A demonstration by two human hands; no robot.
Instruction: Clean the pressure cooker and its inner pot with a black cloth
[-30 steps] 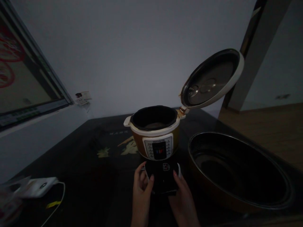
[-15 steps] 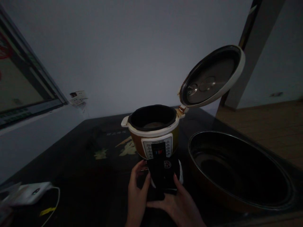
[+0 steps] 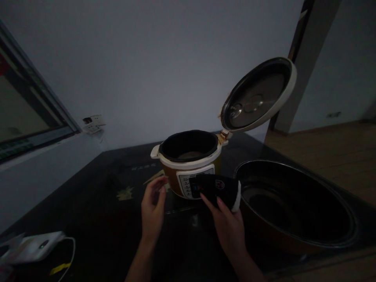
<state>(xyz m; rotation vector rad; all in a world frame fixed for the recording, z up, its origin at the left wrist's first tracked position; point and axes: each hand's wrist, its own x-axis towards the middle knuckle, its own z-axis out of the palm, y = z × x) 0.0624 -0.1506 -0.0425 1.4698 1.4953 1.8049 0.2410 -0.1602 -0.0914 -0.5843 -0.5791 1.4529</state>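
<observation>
A black cloth piece [image 3: 220, 184] with a small crest and a white edge is in my right hand [image 3: 229, 229], pinched from below. Its kind is not clear in the dim light. It covers part of the control panel [image 3: 185, 186] on the front of an electric pressure cooker [image 3: 172, 178]. My left hand [image 3: 153, 209] is off the cloth, left of the cooker's front, its fingers loosely curved and apart with nothing between them. Raised on its hinge at the right is the cooker's lid [image 3: 255, 100], which leaves the dark inner pot [image 3: 190, 145] in view.
A large dark oval pan [image 3: 296, 203] stands close by my right hand. On the dark tabletop [image 3: 96, 203] at the left lie a white device [image 3: 39, 244] with a cable and a yellow tag [image 3: 59, 268]. Wall sockets [image 3: 94, 123] sit beside the window.
My left hand has let go of the black cloth and moved left. My right hand has lifted the cloth up and to the right, turning it sideways. The view has shifted slightly.
</observation>
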